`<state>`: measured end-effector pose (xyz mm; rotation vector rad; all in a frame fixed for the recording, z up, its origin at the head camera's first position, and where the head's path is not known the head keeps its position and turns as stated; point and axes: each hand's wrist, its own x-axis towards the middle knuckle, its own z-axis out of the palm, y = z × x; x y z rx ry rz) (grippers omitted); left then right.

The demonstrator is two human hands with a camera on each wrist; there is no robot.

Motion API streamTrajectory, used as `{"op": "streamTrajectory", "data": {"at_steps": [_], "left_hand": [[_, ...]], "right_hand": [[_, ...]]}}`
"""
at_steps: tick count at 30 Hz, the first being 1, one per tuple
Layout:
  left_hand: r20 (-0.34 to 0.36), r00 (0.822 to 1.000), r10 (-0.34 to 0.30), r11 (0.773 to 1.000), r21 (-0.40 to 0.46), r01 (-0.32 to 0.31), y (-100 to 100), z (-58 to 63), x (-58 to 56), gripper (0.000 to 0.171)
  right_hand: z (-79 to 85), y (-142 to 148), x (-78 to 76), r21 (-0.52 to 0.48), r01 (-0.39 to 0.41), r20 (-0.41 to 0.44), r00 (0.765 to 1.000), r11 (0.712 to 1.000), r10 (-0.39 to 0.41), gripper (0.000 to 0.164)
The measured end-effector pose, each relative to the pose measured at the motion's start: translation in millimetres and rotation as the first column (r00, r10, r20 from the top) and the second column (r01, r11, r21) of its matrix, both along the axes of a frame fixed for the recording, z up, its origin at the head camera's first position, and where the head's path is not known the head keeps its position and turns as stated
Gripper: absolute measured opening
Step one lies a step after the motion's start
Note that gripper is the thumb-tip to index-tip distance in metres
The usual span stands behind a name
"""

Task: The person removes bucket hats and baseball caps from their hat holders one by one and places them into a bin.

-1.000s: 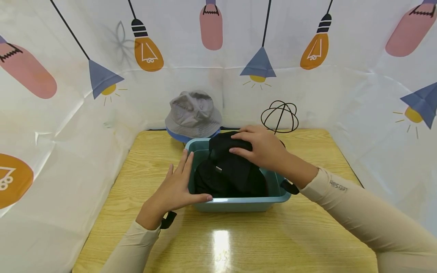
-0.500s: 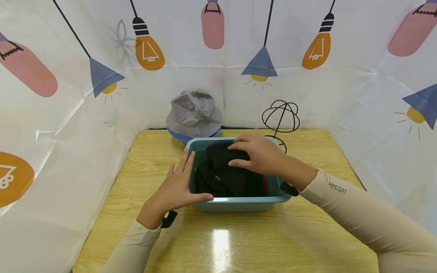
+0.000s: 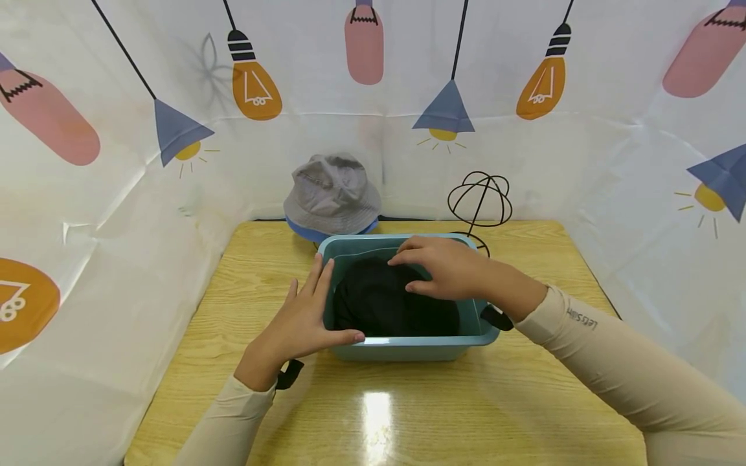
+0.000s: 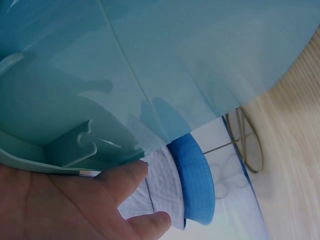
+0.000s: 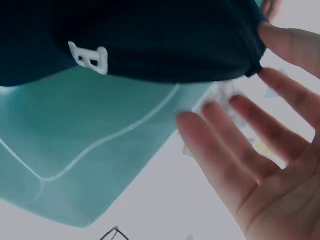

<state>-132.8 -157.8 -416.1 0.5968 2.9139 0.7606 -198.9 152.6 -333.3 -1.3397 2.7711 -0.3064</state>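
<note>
A dark cap (image 3: 375, 291), on which a white emblem is seen from the right wrist, is positioned inside a blue-green basin (image 3: 396, 351), between the two hands. The right hand (image 3: 445, 266) is placed above the cap's right part, thumb and fingers spread at the cap's edge; whether contact is made cannot be told. The left hand (image 3: 300, 323) is set wide against the basin's left side, thumb on the near rim. Behind the basin, a grey bucket hat (image 3: 332, 194) is stacked over a blue hat (image 3: 304, 233).
</note>
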Motion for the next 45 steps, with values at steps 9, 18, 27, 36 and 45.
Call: {"op": "streamTrajectory", "data": {"at_steps": [9,18,27,36,45], "left_hand": [[-0.011,1.0,0.001,1.0,-0.015,-0.001,0,0.2,0.1,0.136],[-0.013,1.0,0.001,1.0,-0.002,-0.001,1,-0.8,1.0,0.134],[-0.023,1.0,0.0,1.0,0.005,0.0,0,-0.3,1.3,0.132],[-0.028,1.0,-0.001,1.0,-0.004,0.001,1,-0.6,0.4,0.132],[-0.021,1.0,0.003,1.0,-0.01,-0.003,0,-1.0,0.5,0.131]], "right_hand": [[-17.6,-14,-15.8,0.166,-0.109,0.234,0.97,0.98,0.068,0.066],[-43.5,-43,-18.6,0.359,-0.156,0.237,0.969,0.92,0.072,0.073],[-54.3,-59,-22.6,0.409,-0.184,0.236,0.967,0.894,0.091,0.076],[-67.8,-66,-26.4,0.41,-0.198,0.242,0.965,0.891,0.103,0.082],[-77.1,-74,-26.7,0.417,-0.21,0.247,0.963,0.884,0.112,0.085]]}}
